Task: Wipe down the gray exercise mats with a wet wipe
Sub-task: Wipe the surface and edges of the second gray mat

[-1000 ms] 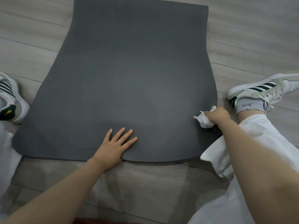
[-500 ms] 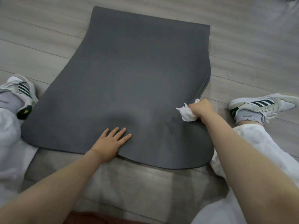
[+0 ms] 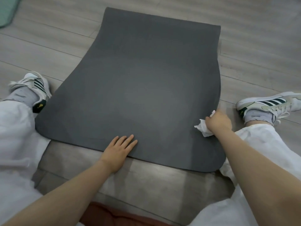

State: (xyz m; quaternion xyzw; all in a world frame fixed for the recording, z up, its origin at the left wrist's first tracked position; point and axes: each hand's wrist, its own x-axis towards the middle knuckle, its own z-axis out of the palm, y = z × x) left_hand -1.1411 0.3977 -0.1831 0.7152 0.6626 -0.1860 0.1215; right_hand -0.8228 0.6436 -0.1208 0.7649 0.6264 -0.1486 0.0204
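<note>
A dark gray exercise mat lies flat on the wooden floor between my spread legs. My left hand rests flat on the mat's near edge, fingers straight and spread. My right hand grips a crumpled white wet wipe and holds it against the mat's right edge, close to the near right corner. Part of the wipe sticks out above and below my fist.
My white sneakers flank the mat, the left shoe touching its left edge and the right shoe just beyond its right edge. White trouser legs lie on both sides. A green mat's corner shows at the far left.
My right hand with the wipe has slid back toward me along the mat's right edge. My left hand stays pressed on the near edge. The camera has tilted up, showing more floor.
</note>
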